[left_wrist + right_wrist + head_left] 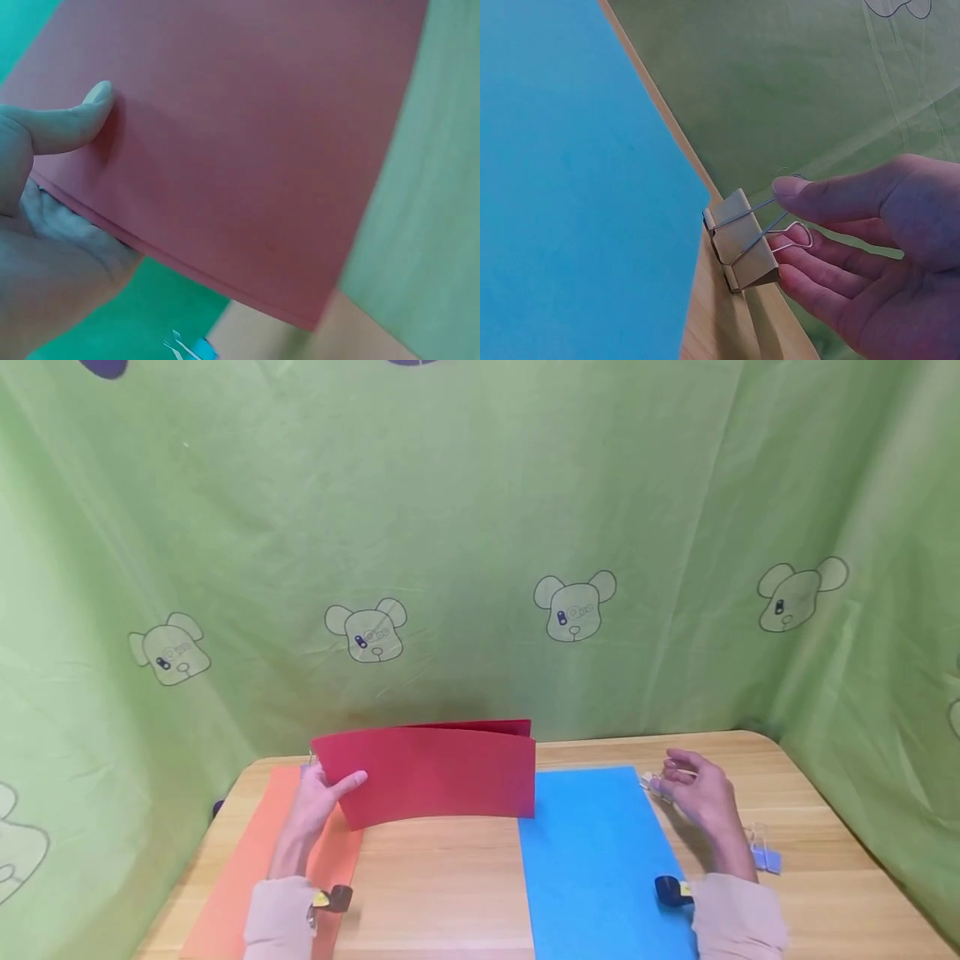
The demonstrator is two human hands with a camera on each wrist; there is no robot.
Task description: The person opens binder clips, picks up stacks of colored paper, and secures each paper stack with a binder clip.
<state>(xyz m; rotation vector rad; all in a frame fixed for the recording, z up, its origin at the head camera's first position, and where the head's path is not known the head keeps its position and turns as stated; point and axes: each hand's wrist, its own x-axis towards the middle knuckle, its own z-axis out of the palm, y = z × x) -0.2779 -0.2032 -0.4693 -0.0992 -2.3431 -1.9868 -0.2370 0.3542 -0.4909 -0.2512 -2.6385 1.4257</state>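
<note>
My left hand grips layered red card at its left end, thumb on the front face and fingers behind. The card stands raised and slightly bowed, its layers parting along the top edge. In the left wrist view, the thumb presses the red card near its border. My right hand pinches a cream binder clip by its wire handles, thumb on one and fingers at the other. The clip is beside the far right corner of a blue sheet.
An orange sheet lies on the left of the wooden table, a purple clip at its far end, partly hidden. Another purple binder clip lies to the right. A green curtain hangs behind the table.
</note>
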